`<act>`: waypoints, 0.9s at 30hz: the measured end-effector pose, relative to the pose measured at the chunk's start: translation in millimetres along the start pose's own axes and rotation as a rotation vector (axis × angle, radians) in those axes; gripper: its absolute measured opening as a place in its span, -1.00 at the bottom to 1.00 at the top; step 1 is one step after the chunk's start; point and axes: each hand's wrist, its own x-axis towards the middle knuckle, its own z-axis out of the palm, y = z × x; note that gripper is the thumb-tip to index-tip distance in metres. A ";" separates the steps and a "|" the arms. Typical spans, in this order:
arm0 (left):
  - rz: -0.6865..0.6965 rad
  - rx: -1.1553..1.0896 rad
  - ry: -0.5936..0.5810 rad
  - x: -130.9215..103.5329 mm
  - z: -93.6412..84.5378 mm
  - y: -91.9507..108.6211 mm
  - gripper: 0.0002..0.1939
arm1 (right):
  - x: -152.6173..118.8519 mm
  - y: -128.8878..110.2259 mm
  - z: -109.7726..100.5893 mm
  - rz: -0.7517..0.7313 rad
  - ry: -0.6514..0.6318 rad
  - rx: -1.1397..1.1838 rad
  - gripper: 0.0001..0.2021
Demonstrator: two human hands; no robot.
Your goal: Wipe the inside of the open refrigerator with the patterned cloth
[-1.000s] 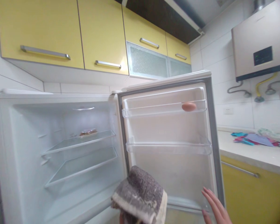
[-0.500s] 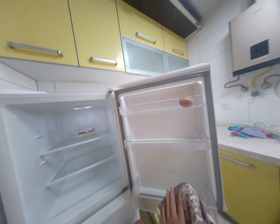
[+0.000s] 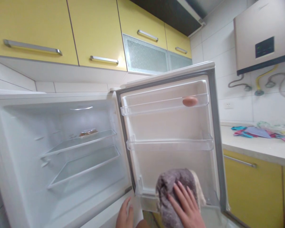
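My right hand point(image 3: 186, 204) lies with its fingers spread over a bunched grey-brown plush cloth point(image 3: 167, 193), which has a paler edge on its right. Both are at the lower part of the opened fridge door point(image 3: 166, 161), in front of its bottom rack point(image 3: 147, 202). Whether the cloth touches the door's inner panel I cannot tell. Lower left of the cloth, my left hand point(image 3: 125, 215) is partly in view near the fridge's front edge, its fingers apart and nothing in them. A brown egg point(image 3: 190, 101) rests in the clear top door rack point(image 3: 152, 107).
Inside the fridge point(image 3: 26, 152) are two glass shelves, the upper one point(image 3: 78, 144) bearing a small wrapped item point(image 3: 88, 132). Yellow cabinets point(image 3: 95, 31) hang above. To the right, colourful cloths or bags point(image 3: 258, 131) lie on a counter point(image 3: 251, 145) below a water heater point(image 3: 263, 34).
My right hand and the cloth have moved up. The cloth now shows a plain grey-brown side instead of a patterned one. My left hand has come into view at the bottom.
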 end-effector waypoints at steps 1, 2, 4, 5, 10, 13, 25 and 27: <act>-0.022 -0.009 -0.006 4.5 -3.1 -4.2 -0.21 | 4.5 -4.5 14.2 -0.154 -0.047 -0.092 -0.39; -0.014 -0.007 -0.017 7.7 -4.1 -5.3 -0.22 | 10.0 -10.8 27.8 -0.234 -0.091 -0.136 -0.43; 0.048 0.001 -0.025 12.8 -3.0 -1.6 -0.29 | 24.2 -27.2 49.0 -0.270 -0.229 -0.122 -0.48; 0.072 -0.007 -0.029 15.6 -2.1 1.8 -0.31 | 33.1 -36.0 55.6 -0.265 -0.334 -0.079 -0.45; 0.032 -0.042 0.002 34.3 -2.1 10.5 -0.31 | 81.6 -69.7 58.9 -0.338 -0.703 0.155 -0.38; 0.013 -0.016 0.062 40.6 0.7 6.2 -0.35 | 95.3 -72.3 54.6 -0.392 -0.733 0.143 -0.54; 0.263 0.125 -0.147 19.2 16.3 29.0 -0.47 | 7.0 53.0 -54.8 -0.445 -0.345 -0.157 -0.68; 0.267 0.121 -0.162 18.2 16.7 29.9 -0.47 | -15.7 77.5 -77.8 -0.378 -0.281 -0.256 -0.64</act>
